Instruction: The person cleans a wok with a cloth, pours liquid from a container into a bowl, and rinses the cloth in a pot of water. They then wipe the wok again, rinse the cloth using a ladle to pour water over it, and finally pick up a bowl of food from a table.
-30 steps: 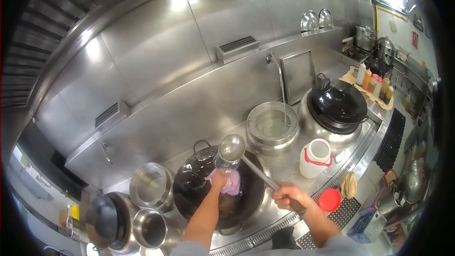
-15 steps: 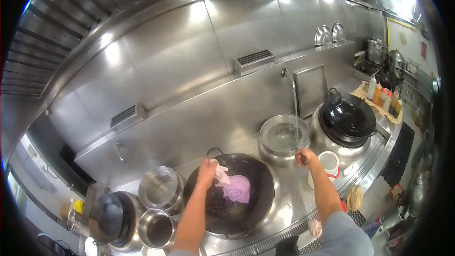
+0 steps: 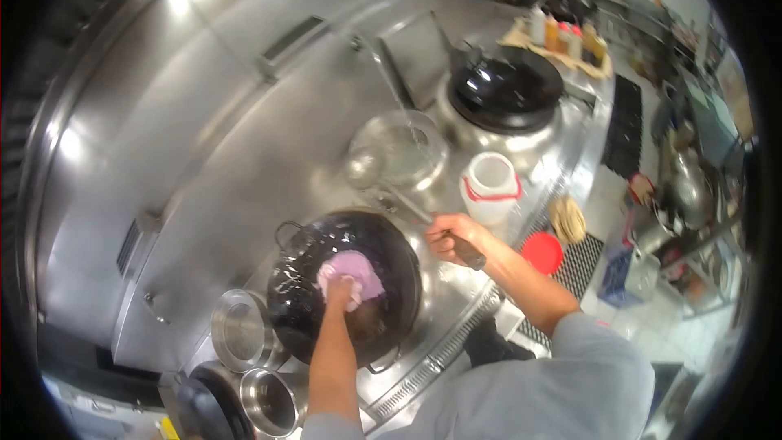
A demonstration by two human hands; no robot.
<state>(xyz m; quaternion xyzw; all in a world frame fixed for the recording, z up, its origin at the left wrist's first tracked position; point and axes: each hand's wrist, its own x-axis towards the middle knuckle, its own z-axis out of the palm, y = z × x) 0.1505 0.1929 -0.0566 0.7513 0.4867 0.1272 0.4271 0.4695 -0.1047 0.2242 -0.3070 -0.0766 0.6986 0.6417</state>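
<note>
My left hand (image 3: 340, 292) is down in the large black wok (image 3: 391, 277), its fingers closed on a bunched pink and purple cloth (image 3: 356, 269) that lies against the wok's inside. My right hand (image 3: 450, 236) grips the handle of a long metal ladle (image 3: 365, 168). The ladle's bowl hangs between that wok and a round metal basin of water (image 3: 399, 145), into which water runs from a tap.
A second black wok (image 3: 505, 85) sits at the back right, near sauce bottles (image 3: 570, 39). A white container with a red handle (image 3: 489, 187) stands by my right hand. Metal pots (image 3: 243, 331) are at lower left.
My right hand has lifted the ladle out of the basin and moved it left, toward the wok. My left hand has pressed lower onto the cloth. The view has turned to the right.
</note>
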